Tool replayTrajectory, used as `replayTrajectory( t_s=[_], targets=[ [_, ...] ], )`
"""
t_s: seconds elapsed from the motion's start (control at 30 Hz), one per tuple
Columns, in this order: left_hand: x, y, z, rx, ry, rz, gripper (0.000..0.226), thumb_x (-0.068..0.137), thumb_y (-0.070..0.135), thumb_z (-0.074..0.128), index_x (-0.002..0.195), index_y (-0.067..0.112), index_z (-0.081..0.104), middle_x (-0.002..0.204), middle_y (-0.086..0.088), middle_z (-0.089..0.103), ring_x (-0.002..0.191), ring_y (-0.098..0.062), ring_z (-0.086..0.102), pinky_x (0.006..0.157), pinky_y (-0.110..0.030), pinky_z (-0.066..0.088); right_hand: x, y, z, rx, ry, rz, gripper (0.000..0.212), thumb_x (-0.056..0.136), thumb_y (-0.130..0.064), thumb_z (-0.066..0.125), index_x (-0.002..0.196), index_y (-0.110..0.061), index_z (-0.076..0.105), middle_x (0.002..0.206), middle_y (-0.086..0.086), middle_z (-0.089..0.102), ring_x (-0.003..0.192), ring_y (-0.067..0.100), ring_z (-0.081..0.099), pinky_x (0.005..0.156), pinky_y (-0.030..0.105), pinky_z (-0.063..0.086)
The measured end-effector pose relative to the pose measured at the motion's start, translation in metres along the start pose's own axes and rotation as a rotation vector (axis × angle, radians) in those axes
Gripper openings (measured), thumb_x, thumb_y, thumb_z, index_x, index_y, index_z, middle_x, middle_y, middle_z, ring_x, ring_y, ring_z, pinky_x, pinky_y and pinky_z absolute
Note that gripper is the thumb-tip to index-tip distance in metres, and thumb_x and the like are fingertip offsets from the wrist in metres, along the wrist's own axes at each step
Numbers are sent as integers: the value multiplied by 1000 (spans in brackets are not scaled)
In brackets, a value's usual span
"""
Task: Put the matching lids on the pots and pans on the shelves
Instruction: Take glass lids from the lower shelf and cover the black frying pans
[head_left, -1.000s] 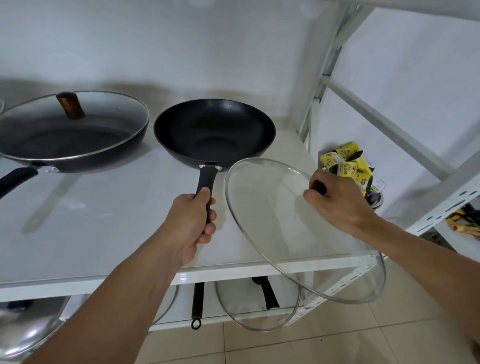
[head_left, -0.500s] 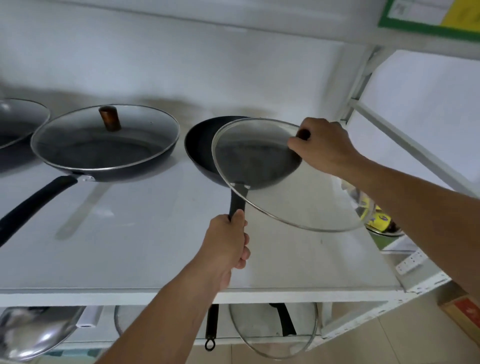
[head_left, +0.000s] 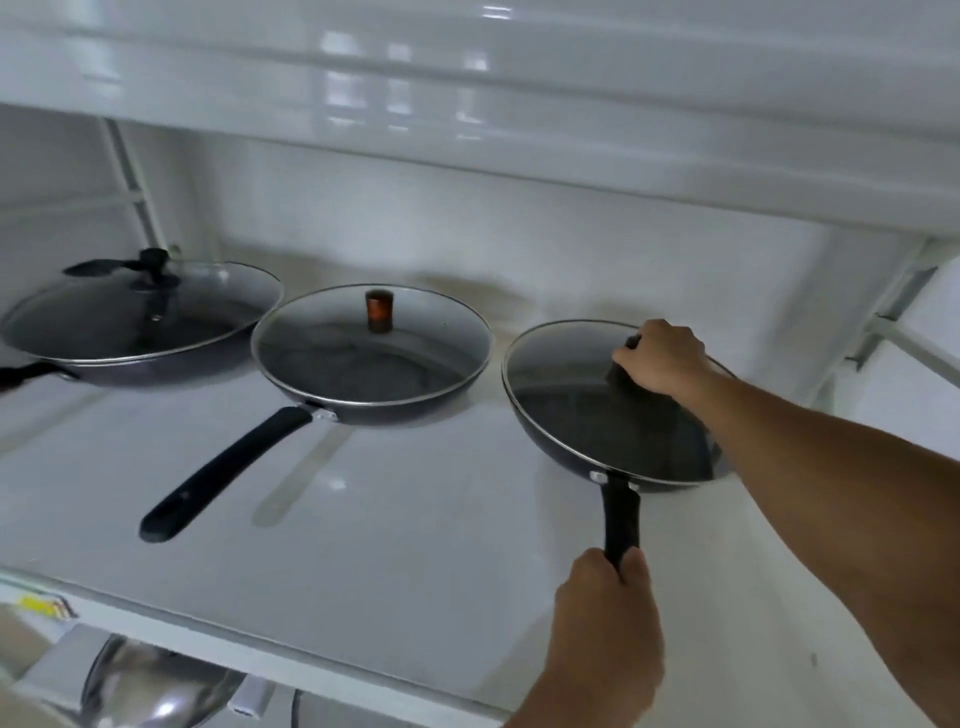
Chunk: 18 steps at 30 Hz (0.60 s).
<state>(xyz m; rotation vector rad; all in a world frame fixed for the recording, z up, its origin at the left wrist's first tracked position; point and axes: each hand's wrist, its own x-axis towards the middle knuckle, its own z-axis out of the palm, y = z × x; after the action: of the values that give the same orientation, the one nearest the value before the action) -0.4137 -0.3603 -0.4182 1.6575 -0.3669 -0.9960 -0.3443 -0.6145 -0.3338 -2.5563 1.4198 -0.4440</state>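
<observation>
A black wok (head_left: 558, 441) stands at the right of the white shelf (head_left: 415, 545). A glass lid (head_left: 582, 395) with a steel rim lies on its rim. My right hand (head_left: 657, 358) grips the lid's black knob from above. My left hand (head_left: 605, 608) is closed around the wok's black handle (head_left: 621, 514) near the shelf's front edge. In the middle sits a frying pan (head_left: 363, 410) under a glass lid with a brown knob (head_left: 378, 310). At the left a larger pan (head_left: 135, 371) carries a glass lid with a black knob (head_left: 153, 260).
The middle pan's long black handle (head_left: 223, 475) points to the front left. Another shelf board (head_left: 519, 130) hangs low overhead. A steel lid or bowl (head_left: 150, 691) shows on the level below at the front left. White frame posts (head_left: 904, 291) stand at the right.
My right hand brought the glass lid up from beside the shelf and set it down over the black wok. My left hand kept hold of the wok's handle. The view swung left.
</observation>
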Motion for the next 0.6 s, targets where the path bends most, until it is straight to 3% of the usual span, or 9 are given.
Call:
replayTrajectory(
  t_s=[0.2,0.5,0.6],
  targets=[
    [2,-2,1,14,20,18,45,76,59,38,88,18,53,77,-4,54,64,-27,44,64,-40,38,9,-6,5,-7,-5,9,41,88,-38,61,112,-4,64,115,23,67,104,43,62,75,35,43],
    [0,2,2,-8,-17,1,35,87,51,37,92,20,53,80,-3,53,54,-16,43,62,-36,38,11,-2,2,-30,-82,-11,41,88,-38,60,110,-4,63,112,22,67,101,41,61,75,33,42],
    [-1,2,2,-28,-31,-20,35,86,52,37,94,21,52,81,-3,51,53,-14,41,64,-40,42,8,-3,2,-36,-73,-10,40,90,-37,59,112,-4,63,113,23,66,102,42,62,77,34,44]
  ],
)
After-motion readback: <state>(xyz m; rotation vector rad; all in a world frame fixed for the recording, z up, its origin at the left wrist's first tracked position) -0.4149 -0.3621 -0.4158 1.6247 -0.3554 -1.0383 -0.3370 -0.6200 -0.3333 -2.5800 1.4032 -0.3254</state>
